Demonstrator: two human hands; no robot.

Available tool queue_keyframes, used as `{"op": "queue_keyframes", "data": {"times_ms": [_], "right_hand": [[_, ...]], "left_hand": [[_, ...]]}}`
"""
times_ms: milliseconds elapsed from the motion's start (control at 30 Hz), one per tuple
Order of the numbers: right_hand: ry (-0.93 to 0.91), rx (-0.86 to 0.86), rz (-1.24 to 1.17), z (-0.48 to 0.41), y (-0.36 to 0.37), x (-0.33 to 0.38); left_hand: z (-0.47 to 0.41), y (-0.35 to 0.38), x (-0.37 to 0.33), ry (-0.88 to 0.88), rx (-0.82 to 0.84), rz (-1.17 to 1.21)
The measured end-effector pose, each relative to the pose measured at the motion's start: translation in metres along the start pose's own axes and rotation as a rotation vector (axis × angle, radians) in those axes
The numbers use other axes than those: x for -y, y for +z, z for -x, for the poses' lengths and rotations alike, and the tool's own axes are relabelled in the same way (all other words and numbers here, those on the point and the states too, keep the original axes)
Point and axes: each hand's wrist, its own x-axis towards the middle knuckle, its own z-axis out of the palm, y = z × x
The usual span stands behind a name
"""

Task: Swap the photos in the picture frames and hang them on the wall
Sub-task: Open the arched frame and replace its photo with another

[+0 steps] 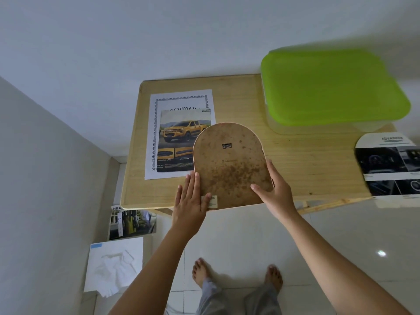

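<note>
An arch-topped picture frame (229,164) lies face down at the front edge of a small wooden table (295,160). Its brown, stained backing board with a metal hanger shows upward. My left hand (191,201) rests flat at its lower left corner, thumb on the barcode sticker. My right hand (275,189) grips its lower right edge, thumb on the backing. Left of the frame, a yellow pickup truck photo (179,137) lies on top of a bordered white document sheet (179,98). An arch-cut dark car-interior photo (391,164) lies at the table's right end.
A clear box with a green lid (331,87) stands at the table's back right against the white wall. On the floor at the left lie a brochure page (133,223) and white paper sheets (116,267). My bare feet stand on white tiles below.
</note>
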Motion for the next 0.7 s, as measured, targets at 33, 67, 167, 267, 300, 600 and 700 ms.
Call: {"op": "queue_keyframes", "data": {"times_ms": [33,67,167,267,300,600,700], "right_hand": [[0.023,-0.006,-0.049,0.000,-0.002,0.000],[0.045,-0.018,-0.098,0.000,-0.003,-0.001],[0.096,-0.053,-0.248,-0.001,-0.007,-0.003],[0.105,-0.039,-0.299,-0.002,-0.010,-0.003],[0.096,-0.032,-0.286,-0.002,-0.010,-0.004],[0.075,-0.074,-0.303,-0.002,-0.007,0.000],[0.043,-0.131,-0.285,0.002,-0.004,0.012]], "left_hand": [[0.000,0.000,-0.001,0.001,-0.001,0.001],[0.001,-0.001,-0.001,0.000,-0.003,0.002],[0.000,-0.001,0.000,0.002,0.003,0.002],[0.001,0.000,0.001,0.009,0.007,0.008],[0.001,0.000,0.001,0.010,0.007,0.012],[0.001,-0.004,0.003,0.027,0.025,0.034],[0.000,-0.009,0.001,0.004,0.044,0.069]]}}
